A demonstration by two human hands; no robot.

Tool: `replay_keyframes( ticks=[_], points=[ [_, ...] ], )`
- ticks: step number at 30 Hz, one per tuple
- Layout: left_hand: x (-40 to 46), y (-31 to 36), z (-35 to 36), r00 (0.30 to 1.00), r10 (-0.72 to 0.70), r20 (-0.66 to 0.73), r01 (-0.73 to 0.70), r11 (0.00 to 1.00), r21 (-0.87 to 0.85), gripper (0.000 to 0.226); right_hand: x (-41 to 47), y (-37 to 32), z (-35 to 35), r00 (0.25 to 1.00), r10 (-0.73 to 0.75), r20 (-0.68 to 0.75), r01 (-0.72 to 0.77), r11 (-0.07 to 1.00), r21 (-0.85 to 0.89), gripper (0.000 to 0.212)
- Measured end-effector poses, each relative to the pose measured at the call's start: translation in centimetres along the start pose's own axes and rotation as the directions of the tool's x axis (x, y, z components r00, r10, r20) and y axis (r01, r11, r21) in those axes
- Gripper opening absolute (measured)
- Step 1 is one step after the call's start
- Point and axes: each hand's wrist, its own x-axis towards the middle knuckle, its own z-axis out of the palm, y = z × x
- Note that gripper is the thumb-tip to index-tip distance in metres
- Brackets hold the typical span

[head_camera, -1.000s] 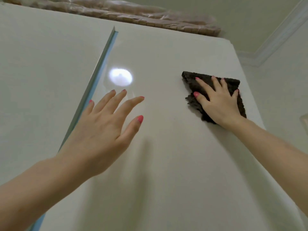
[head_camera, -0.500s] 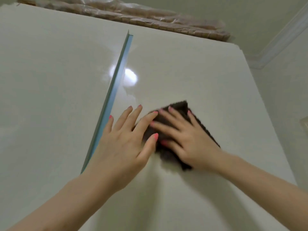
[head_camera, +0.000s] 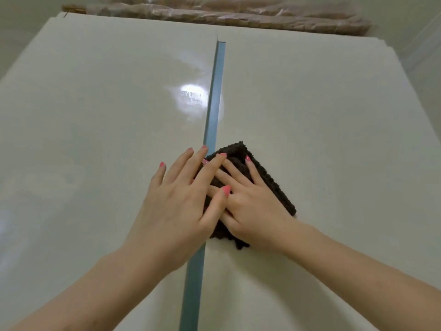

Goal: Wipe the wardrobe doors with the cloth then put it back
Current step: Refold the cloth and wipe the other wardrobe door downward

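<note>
Two flat hands: right hand [head_camera: 253, 206] presses the cloth [head_camera: 269, 180] on the wardrobe door [head_camera: 322, 130], left hand [head_camera: 176, 199] overlapping its fingers, fingers straight

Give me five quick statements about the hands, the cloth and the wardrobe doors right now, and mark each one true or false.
1. The cloth is dark brown. True.
2. The cloth lies flat against the left door. False: it is on the right door, beside the blue edge strip.
3. The right hand presses flat on the cloth. True.
4. The left hand hangs away from the wardrobe. False: its fingers overlap the right hand and the cloth.
5. Plastic-wrapped bundles lie on top of the wardrobe. True.
</note>
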Motion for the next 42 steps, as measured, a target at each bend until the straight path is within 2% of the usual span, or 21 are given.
replay_keyframes(
  ticks=[2,4,7,9,12,15,17,20,22,23,25,27,28,29,31,35,38,40,42],
  points=[
    [-0.2,0.0,-0.3,1.0,0.024,0.018,-0.024,1.0,0.008,0.065,1.2,1.9,-0.8,0.997,0.068,0.041,-0.067,0.998,-0.005,0.059],
    [-0.6,-0.1,-0.6,0.999,0.025,0.04,-0.026,1.0,0.016,0.065,4.1,4.5,-1.7,0.974,0.228,0.007,-0.228,0.974,-0.015,0.052],
    [-1.8,-0.4,-1.1,0.994,0.023,0.104,-0.026,0.999,0.021,0.064,8.4,7.3,-2.7,0.876,0.481,-0.018,-0.481,0.876,0.028,0.049],
    [-2.8,-0.8,-1.3,0.99,0.025,0.14,-0.028,0.999,0.02,0.063,9.4,7.2,-2.8,0.843,0.538,-0.014,-0.538,0.843,0.022,0.049],
    [-3.7,-1.4,-1.5,0.99,-0.018,0.143,0.021,1.0,-0.022,0.062,7.3,4.3,-1.7,0.858,0.511,-0.047,-0.511,0.86,0.011,0.049],
    [-3.9,-1.2,-1.2,0.994,-0.077,0.078,0.091,0.977,-0.193,0.068,1.3,-1.1,0.0,0.91,0.389,-0.143,-0.394,0.919,-0.008,0.052],
    [-4.2,-0.1,-0.9,0.996,-0.084,0.037,0.091,0.948,-0.304,0.065,-3.8,-4.4,1.0,0.952,0.291,-0.093,-0.294,0.956,-0.019,0.051],
    [-4.3,1.7,-0.3,0.999,-0.019,0.041,0.031,0.949,-0.313,0.057,-8.7,-4.6,0.7,0.99,0.132,0.045,-0.129,0.99,-0.06,0.048],
    [-4.6,2.6,-0.4,0.999,0.021,0.026,-0.012,0.952,-0.305,0.058,-9.5,-2.0,-0.5,0.982,0.15,0.114,-0.139,0.985,-0.102,0.049],
    [-4.8,2.9,-0.7,0.999,0.031,0.009,-0.026,0.951,-0.309,0.058,-9.3,-0.1,-1.2,0.97,0.216,0.112,-0.203,0.972,-0.115,0.05],
    [-5.3,3.1,-1.7,0.999,0.038,-0.016,-0.041,0.949,-0.314,0.059,-8.3,4.4,-2.8,0.886,0.459,0.065,-0.454,0.887,-0.081,0.051],
    [-5.8,2.8,-2.7,0.999,0.037,-0.028,-0.044,0.95,-0.31,0.059,-7.1,8.8,-4.5,0.731,0.678,0.073,-0.679,0.734,-0.021,0.051],
    [-5.9,2.6,-3.1,0.999,0.04,-0.036,-0.049,0.953,-0.298,0.059,-6.8,10.4,-5.1,0.668,0.739,0.089,-0.742,0.67,0.001,0.051],
    [-6.1,2.2,-3.4,0.998,0.041,-0.043,-0.051,0.959,-0.278,0.058,-6.6,11.2,-5.3,0.635,0.767,0.095,-0.771,0.637,0.012,0.052],
    [-6.0,1.5,-3.5,0.998,0.02,-0.056,-0.034,0.968,-0.247,0.058,-6.9,11.2,-4.9,0.666,0.744,0.053,-0.746,0.665,0.033,0.051],
    [-5.7,2.0,-2.0,0.995,-0.07,-0.071,0.052,0.973,-0.225,0.059,-12.3,6.2,-2.8,0.851,0.523,-0.048,-0.524,0.852,0.002,0.053],
    [-5.5,4.6,0.2,0.994,-0.101,-0.046,0.087,0.966,-0.245,0.062,-18.3,3.8,-2.4,0.952,0.305,0.028,-0.304,0.952,-0.017,0.049],
    [-5.3,6.8,1.6,0.993,-0.115,-0.008,0.108,0.956,-0.273,0.065,-20.4,4.8,-3.1,0.975,0.189,0.115,-0.189,0.982,-0.013,0.049],
    [-5.1,8.5,2.8,0.992,-0.12,0.028,0.123,0.945,-0.304,0.067,-20.4,8.0,-3.7,0.971,0.181,0.154,-0.176,0.983,-0.048,0.05]
  ],
)
